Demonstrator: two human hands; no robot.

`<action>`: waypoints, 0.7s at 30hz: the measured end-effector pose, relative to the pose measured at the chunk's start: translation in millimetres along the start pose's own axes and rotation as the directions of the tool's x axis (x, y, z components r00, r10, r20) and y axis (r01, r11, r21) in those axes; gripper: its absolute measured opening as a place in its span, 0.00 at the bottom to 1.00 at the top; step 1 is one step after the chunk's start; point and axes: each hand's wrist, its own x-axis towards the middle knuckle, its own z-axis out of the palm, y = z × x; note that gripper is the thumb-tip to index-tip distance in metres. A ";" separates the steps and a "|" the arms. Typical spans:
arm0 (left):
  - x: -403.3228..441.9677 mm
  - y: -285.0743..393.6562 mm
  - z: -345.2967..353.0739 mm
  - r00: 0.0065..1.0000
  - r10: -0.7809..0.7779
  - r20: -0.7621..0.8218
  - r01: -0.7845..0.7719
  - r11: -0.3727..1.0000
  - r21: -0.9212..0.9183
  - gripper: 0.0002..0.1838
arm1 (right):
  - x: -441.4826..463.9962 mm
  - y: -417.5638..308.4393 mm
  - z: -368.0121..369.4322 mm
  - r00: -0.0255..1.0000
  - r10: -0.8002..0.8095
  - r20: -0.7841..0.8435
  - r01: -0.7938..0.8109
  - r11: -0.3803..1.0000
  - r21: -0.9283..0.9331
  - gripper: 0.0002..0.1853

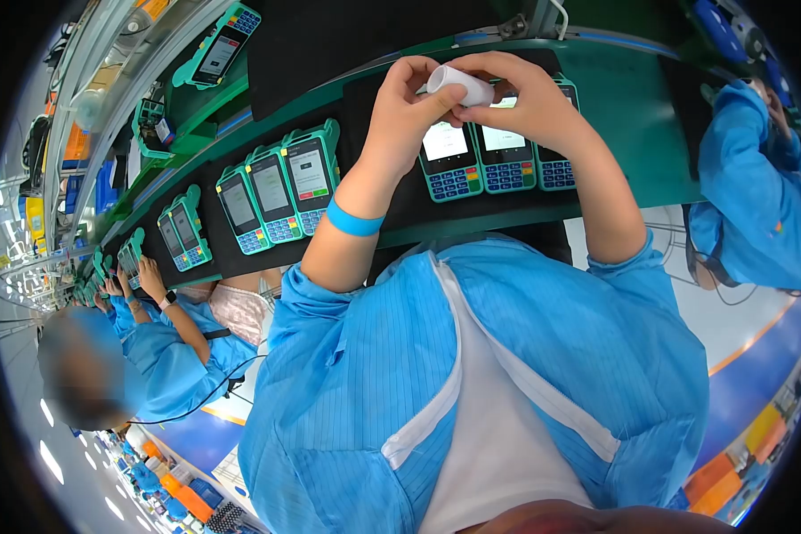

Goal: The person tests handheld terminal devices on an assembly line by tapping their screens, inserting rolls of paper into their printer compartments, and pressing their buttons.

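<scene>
A small white roll [462, 84], hollow at its end, is held between both hands above the bench. My left hand [409, 105] has its thumb and fingers closed round the roll's open end, and a blue band circles that forearm. My right hand [518, 93] grips the other end, thumb below and fingers above. Just beneath the hands lie three green-cased payment terminals, the left one [451, 160] and the middle one [507, 156] with lit screens; the right one [556, 169] is partly hidden by my right hand and forearm.
More terminals [276, 191] lie on black mats along the green bench [374, 238] to the left. Another terminal [218, 55] rests on an upper shelf. Co-workers in blue sit at the left [165, 356] and stand at the right [748, 187].
</scene>
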 end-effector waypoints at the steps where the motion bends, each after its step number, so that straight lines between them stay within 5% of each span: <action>1: -0.9 0.6 2.2 0.999 0.037 -0.008 -0.037 0.998 -0.047 0.21 | -0.7 -1.1 -0.1 0.998 -0.051 -0.046 0.045 0.993 -0.113 0.26; 4: -2.1 -1.9 -4.2 0.994 -0.014 0.105 0.019 0.999 -0.046 0.22 | -2.5 4.7 0.5 0.967 -0.202 -0.156 0.166 0.961 -0.220 0.22; 8: -3.1 -4.5 1.0 0.996 -0.056 0.068 0.056 0.998 -0.003 0.23 | -2.1 -4.2 -4.3 0.989 -0.112 -0.095 0.099 0.986 -0.132 0.18; 13: -12.7 5.1 4.6 0.993 -0.119 0.000 0.119 0.991 0.061 0.23 | 16.8 8.7 -21.0 0.998 -0.053 -0.025 0.043 0.952 -0.302 0.17; 18: -71.8 25.0 -41.7 0.979 0.012 -0.205 0.019 0.989 0.146 0.16 | 40.3 61.4 -43.0 0.988 0.155 -0.020 -0.149 0.895 -0.420 0.16; 21: -129.1 29.2 -83.5 0.835 0.071 -0.546 0.016 0.988 0.153 0.13 | 50.6 81.1 -48.1 0.971 0.224 0.079 -0.171 0.890 -0.424 0.16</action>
